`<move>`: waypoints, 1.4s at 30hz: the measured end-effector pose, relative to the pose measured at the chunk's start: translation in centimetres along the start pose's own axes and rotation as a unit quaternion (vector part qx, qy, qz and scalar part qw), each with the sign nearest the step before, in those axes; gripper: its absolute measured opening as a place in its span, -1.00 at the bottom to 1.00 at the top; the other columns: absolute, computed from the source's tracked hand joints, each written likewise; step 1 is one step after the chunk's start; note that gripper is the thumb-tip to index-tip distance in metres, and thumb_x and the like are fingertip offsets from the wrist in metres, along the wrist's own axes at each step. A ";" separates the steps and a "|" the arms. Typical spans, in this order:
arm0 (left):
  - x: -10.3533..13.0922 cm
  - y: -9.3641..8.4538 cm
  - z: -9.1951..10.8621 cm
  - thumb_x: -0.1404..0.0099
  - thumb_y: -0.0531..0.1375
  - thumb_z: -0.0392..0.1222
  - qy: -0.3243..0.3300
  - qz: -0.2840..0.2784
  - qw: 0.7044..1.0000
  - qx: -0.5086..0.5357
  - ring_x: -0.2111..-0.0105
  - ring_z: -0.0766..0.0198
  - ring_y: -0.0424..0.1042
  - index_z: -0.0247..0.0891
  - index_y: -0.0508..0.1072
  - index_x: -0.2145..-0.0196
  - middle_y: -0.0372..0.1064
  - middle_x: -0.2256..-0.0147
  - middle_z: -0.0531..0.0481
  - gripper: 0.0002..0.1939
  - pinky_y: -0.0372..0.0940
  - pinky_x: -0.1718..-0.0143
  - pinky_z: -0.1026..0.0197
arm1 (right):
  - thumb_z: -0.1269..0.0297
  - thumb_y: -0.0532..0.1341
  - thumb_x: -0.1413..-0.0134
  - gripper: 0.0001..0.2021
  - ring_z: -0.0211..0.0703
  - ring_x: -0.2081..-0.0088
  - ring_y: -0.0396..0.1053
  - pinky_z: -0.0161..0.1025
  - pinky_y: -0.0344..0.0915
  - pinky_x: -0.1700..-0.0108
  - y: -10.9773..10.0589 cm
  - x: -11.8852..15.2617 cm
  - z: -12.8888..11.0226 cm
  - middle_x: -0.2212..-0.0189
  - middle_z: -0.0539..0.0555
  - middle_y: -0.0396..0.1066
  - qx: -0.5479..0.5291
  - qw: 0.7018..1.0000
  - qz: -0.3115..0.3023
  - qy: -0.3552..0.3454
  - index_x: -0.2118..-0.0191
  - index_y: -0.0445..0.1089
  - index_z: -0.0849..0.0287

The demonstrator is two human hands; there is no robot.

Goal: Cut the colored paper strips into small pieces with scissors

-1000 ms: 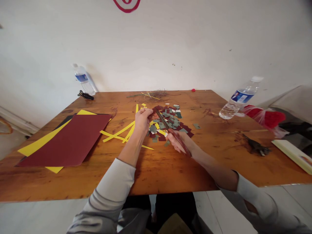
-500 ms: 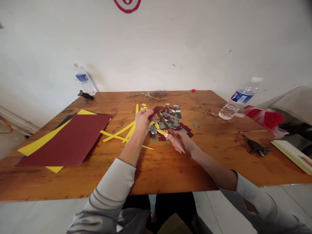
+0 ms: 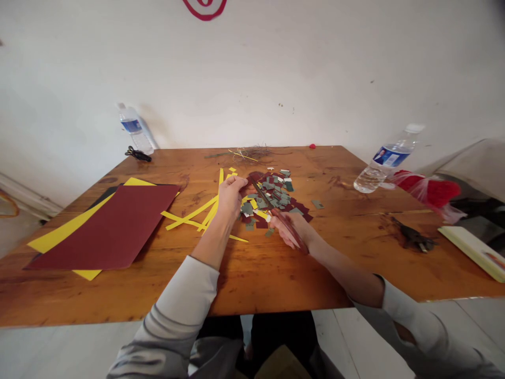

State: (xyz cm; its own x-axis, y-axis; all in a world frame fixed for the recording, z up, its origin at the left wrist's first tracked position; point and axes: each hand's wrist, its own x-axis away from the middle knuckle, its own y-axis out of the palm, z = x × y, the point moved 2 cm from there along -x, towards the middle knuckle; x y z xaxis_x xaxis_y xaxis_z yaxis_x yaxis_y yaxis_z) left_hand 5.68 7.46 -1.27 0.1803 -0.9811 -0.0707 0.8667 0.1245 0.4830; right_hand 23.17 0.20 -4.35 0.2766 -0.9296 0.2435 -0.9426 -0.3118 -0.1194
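Scraps (image 3: 281, 199) on wooden table (image 3: 130, 297) against white wall (image 3: 252, 68)

Reference: the labelled water bottle (image 3: 381, 164) on my right. Just right of it I see red material (image 3: 436, 188) in clear plastic; nearer me than it, a black plug (image 3: 414, 237) and, farther right, a pale box (image 3: 471, 251). Well left of it: a second bottle (image 3: 132, 126) beside a black cable (image 3: 139, 153), wiry strands (image 3: 249, 153), and, high up, a red wall marking (image 3: 205, 17).
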 end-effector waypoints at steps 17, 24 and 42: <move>-0.3 -0.4 -0.9 0.12 0.27 -0.30 -0.048 -0.021 0.999 -0.007 0.63 0.30 0.41 -0.22 0.28 0.63 0.30 0.64 0.12 -0.82 0.47 0.46 0.18 | -0.10 0.30 -0.22 -0.56 -0.39 0.80 -0.03 -0.39 -0.07 0.76 0.1 0.4 -0.9 0.82 -0.20 0.01 0.029 0.999 0.005 0.031 0.49 0.23 0.09; -0.2 -0.5 -1.3 0.11 0.23 -0.28 -0.068 -0.018 0.997 -0.032 0.60 0.33 0.41 -0.22 0.28 0.61 0.33 0.65 0.09 -0.86 0.39 0.51 0.28 | -0.01 0.28 -0.28 -0.56 -0.39 0.83 -0.02 -0.40 -0.06 0.79 0.2 0.5 -1.3 0.85 -0.20 0.01 0.040 0.998 0.011 0.052 0.53 0.23 0.10; -1.5 1.4 -2.7 -0.30 0.17 -0.35 0.152 -0.083 0.744 -0.645 0.12 0.08 0.52 -0.21 0.54 0.40 0.56 0.27 -0.15 -0.83 0.36 0.01 0.12 | -0.03 0.29 -0.09 -0.65 -0.31 0.64 0.06 -0.28 -0.04 0.57 0.9 1.4 -0.2 0.66 -0.14 0.09 0.063 0.979 0.098 -0.169 0.46 0.21 0.08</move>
State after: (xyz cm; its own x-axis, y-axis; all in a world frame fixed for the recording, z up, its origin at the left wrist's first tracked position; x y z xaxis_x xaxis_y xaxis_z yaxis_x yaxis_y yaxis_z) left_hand 7.87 9.48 -2.91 -0.0514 -0.9444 -0.3248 0.5783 0.2370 -0.7807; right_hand 22.66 -1.33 -3.90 0.1592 -0.9792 -0.1257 -0.9591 -0.1232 -0.2550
